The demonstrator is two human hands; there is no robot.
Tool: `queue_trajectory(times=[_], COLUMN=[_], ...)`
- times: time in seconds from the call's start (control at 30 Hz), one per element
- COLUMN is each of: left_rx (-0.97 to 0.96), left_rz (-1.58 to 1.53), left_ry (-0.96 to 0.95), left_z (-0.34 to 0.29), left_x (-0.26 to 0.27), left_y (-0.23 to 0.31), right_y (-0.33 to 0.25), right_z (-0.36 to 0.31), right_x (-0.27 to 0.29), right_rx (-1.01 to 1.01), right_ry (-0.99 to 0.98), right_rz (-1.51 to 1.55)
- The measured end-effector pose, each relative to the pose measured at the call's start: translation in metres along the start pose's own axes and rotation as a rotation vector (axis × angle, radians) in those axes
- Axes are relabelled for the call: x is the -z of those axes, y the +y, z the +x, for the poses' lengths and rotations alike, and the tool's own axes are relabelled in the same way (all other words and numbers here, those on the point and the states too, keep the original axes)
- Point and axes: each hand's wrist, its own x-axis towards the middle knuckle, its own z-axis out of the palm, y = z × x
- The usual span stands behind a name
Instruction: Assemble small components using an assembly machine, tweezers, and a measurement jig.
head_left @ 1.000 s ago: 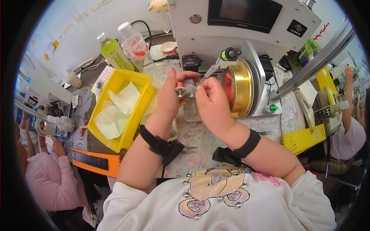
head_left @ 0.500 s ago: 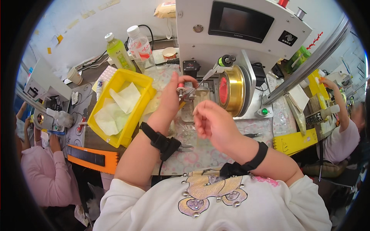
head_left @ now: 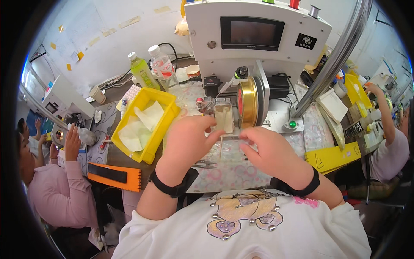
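Note:
My left hand (head_left: 189, 139) is in front of a small clear holder (head_left: 224, 117) on a white winding machine (head_left: 254, 52). Its thumb and forefinger stand apart, with nothing visible between them. A thin pale stick (head_left: 221, 150) runs down from beside the thumb tip; whether the hand touches it I cannot tell. Facing it, my right hand (head_left: 274, 151) has its thumb and forefinger apart, just below the large gold-coloured wheel (head_left: 248, 102). A small red spool (head_left: 199, 100) sits on the machine's fixture, beyond the left fingers. The other fingers are largely hidden.
To the left stands a yellow bin (head_left: 148, 153) holding white sheets. Behind it are a green drink bottle (head_left: 143, 73) and a clear bottle (head_left: 162, 64). Metal tweezers (head_left: 203, 164) lie below my left hand. A metal post (head_left: 325, 64) rises at right. People work on both sides.
My left hand has left the red spool and come nearer, palm down. The right hand has moved right and slightly down, its fingers now spread. My view has shifted a little.

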Motion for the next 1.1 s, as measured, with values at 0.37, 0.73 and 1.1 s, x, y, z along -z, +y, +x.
queue_trajectory(times=[0.37, 0.73, 1.1], left_rx=[0.780, 0.705, -0.165], left_rz=[-1.165, -2.052, -1.255], left_ry=[-0.121, 0.017, -0.204], left_z=[0.019, 0.018, -0.003], left_x=[-0.060, -0.075, 0.013], left_y=[-0.025, -0.010, 0.006], right_y=[-0.006, 0.022, 0.058], right_z=[-0.024, -0.051, -0.058], right_x=[0.039, 0.062, 0.100], right_rx=[0.002, -0.233, -0.320], right_ry=[-0.177, -0.117, 0.173], right_rz=[-0.084, 0.076, 0.090])
